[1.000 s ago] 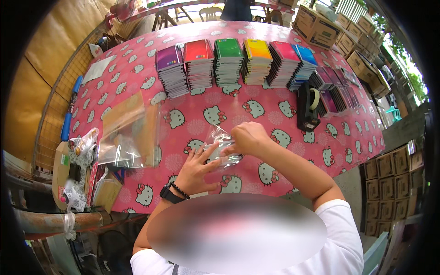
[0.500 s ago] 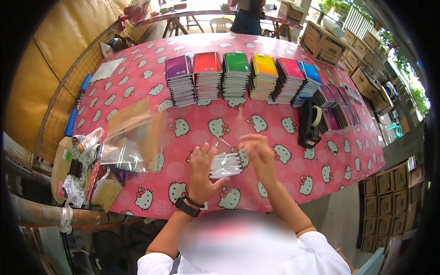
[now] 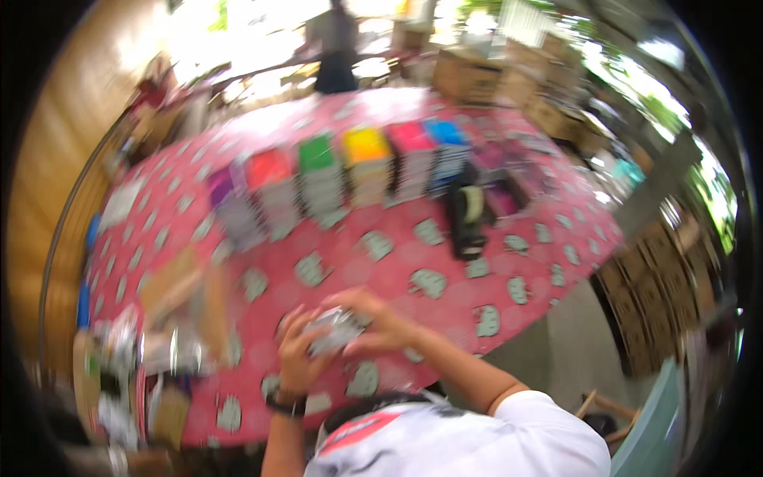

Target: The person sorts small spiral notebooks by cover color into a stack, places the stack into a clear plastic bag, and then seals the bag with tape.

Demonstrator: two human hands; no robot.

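Plastic-wrapped packet (image 3: 335, 330), glossy, blocky, between curved left hand (image 3: 300, 351), right hand (image 3: 383, 324)

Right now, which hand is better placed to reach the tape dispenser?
Probably your right hand: the tape dispenser sits ahead and to its right, farther from your left hand. Both hands hold the clear-wrapped bundle, so the right would have to let go.

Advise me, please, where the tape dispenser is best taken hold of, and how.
Probably grip the dispenser across its narrow near end, coming from the person's side: its long body points that way, whereas the tape roll sits farther back and the blue stack crowds the far end.
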